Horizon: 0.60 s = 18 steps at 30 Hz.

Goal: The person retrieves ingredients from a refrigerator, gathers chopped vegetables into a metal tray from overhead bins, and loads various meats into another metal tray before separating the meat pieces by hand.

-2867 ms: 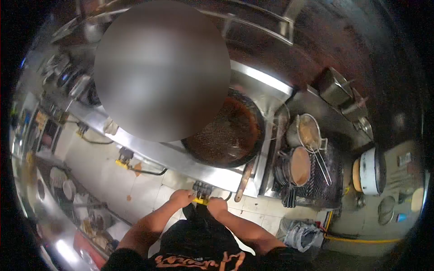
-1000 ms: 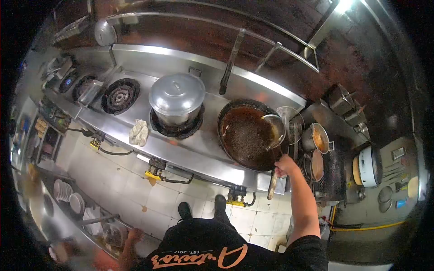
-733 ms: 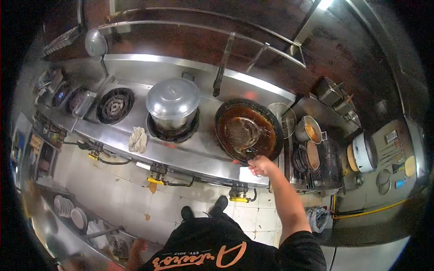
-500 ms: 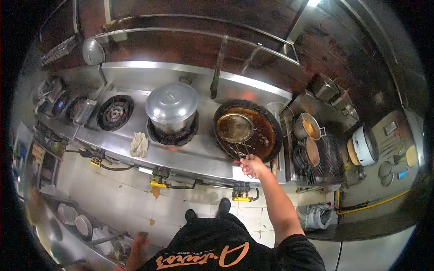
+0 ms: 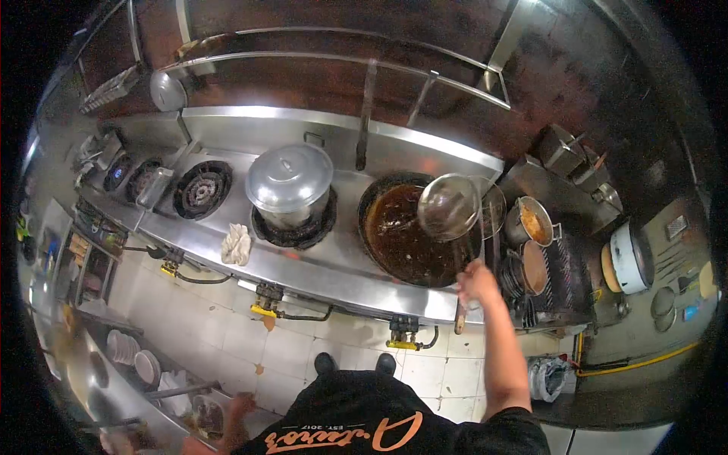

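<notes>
My right hand (image 5: 479, 283) is closed round the handle of a round mesh strainer (image 5: 449, 208). The strainer is over the right side of a wide dark pan (image 5: 367, 220), which holds brown oil (image 5: 406, 241). By that hand, a wooden-ended handle (image 5: 460, 320) juts past the stove's front edge. My left hand (image 5: 242, 405) hangs low at the left of my body, near the lower shelf; its fingers are too blurred to read. Left of the pan, a large lidded pot (image 5: 290, 182) sits on a burner.
A crumpled cloth (image 5: 236, 245) lies on the stove front (image 5: 334, 284). To the right are a pot of orange food (image 5: 534, 222), a brown-topped pan (image 5: 533, 267) and a white pot (image 5: 631, 258). Stacked plates (image 5: 147, 366) are at lower left. A metal rail (image 5: 303, 54) runs above the stove.
My right hand has moved right with the strainer, lifting it from the pan's left side to above its right edge. My left hand stays low at my side.
</notes>
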Each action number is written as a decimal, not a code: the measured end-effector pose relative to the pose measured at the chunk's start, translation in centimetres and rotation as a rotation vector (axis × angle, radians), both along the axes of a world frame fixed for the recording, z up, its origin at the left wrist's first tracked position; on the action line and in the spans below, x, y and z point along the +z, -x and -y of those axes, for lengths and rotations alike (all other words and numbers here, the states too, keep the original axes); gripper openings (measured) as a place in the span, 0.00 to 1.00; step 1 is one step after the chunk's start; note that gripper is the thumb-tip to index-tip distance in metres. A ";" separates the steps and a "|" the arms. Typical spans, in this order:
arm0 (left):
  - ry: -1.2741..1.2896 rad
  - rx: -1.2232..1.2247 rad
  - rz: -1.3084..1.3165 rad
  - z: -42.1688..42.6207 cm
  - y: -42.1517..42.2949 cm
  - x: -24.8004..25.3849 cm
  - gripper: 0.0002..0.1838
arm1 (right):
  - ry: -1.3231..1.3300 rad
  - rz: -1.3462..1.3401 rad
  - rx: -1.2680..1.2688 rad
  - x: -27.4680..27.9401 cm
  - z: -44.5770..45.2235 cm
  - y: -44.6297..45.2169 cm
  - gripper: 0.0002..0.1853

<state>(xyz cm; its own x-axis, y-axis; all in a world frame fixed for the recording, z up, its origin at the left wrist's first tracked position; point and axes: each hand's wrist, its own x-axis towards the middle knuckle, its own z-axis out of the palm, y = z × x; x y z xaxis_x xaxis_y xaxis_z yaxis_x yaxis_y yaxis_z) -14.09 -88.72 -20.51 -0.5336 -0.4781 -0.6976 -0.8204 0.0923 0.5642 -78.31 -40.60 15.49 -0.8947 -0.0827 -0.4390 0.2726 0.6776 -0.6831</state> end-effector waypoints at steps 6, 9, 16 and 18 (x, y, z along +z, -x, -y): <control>-0.138 0.041 0.066 -5.5 -3.5 0.5 0.19 | -0.700 -0.426 0.237 -1.0 -6.3 2.8 0.17; -0.169 0.081 0.110 -5.7 -2.4 1.3 0.19 | -0.726 -0.197 0.356 -4.4 -9.0 3.7 0.20; 0.148 -0.537 0.253 -3.4 1.5 1.1 0.20 | 0.119 0.522 0.250 -4.1 -5.4 -1.1 0.18; -0.194 -0.562 0.077 -2.7 3.2 1.8 0.20 | 0.212 0.455 0.244 -4.0 -3.3 -2.8 0.22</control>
<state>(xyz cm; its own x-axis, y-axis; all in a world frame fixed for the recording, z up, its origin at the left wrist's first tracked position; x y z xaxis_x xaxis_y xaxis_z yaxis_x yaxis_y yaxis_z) -17.28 -85.98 -18.71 -0.6124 0.0024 -0.7905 -0.7148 0.4253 0.5551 -75.53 -37.30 11.48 -0.5623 -0.3923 -0.7279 0.4247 0.6183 -0.6613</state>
